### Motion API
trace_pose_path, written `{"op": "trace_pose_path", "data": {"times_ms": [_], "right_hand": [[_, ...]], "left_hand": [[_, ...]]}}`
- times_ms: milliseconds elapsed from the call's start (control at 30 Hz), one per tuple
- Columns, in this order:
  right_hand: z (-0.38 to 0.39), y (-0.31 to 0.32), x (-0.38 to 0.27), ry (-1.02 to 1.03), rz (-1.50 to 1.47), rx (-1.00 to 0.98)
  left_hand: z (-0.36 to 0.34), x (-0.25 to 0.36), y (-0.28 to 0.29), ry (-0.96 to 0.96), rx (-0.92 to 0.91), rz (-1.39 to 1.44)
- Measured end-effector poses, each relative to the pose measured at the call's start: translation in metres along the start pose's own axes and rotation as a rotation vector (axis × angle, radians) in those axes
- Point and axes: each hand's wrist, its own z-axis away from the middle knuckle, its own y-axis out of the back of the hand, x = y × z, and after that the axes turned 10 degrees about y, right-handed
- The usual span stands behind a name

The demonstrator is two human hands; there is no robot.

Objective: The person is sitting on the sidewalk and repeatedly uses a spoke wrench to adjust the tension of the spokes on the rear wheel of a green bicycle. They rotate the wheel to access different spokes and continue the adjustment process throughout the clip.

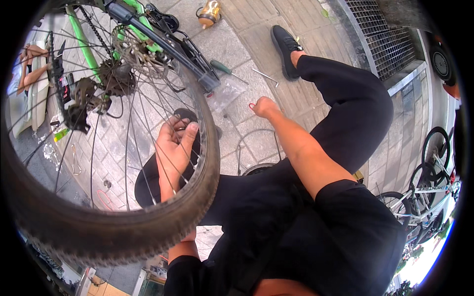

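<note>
A bicycle wheel with a knobby tyre (pixel 113 237) fills the left, its spokes, disc rotor (pixel 139 52) and sprockets (pixel 118 79) on view beside a green frame (pixel 81 39). My left hand (pixel 175 143) is at the spokes inside the rim, thumb and curled fingertips closed on a spoke. My right hand (pixel 264 107) is out to the right of the wheel above the paving, closed on a small red tool (pixel 252 106). A green-handled screwdriver (pixel 219 66), a metal hex key (pixel 265 76) and a plastic bag (pixel 222 98) lie nearby.
An amber bottle (pixel 209 15) lies on the paving at the top. My bent right leg (pixel 360 113) spans the right, near a drain grate (pixel 375 39). Parked bicycles (pixel 427 192) and a car wheel (pixel 439 61) stand at the far right. Assorted items (pixel 34 98) lie at the far left.
</note>
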Motion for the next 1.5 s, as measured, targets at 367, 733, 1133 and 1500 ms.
{"op": "trace_pose_path", "data": {"times_ms": [367, 733, 1133, 1500], "right_hand": [[-0.062, 0.085, 0.028, 0.144, 0.365, 0.378], [-0.07, 0.084, 0.025, 0.293, 0.405, 0.2], [-0.057, 0.187, -0.072, 0.437, -0.31, 0.556], [0.126, 0.36, -0.337, 1.079, -0.11, 0.874]], "left_hand": [[-0.01, 0.014, 0.001, -0.079, 0.06, -0.181], [-0.009, 0.012, -0.002, -0.123, 0.076, -0.156], [-0.012, -0.009, -0.001, -0.283, 0.132, -0.209], [-0.004, -0.003, 0.003, -0.429, 0.228, -0.293]]}}
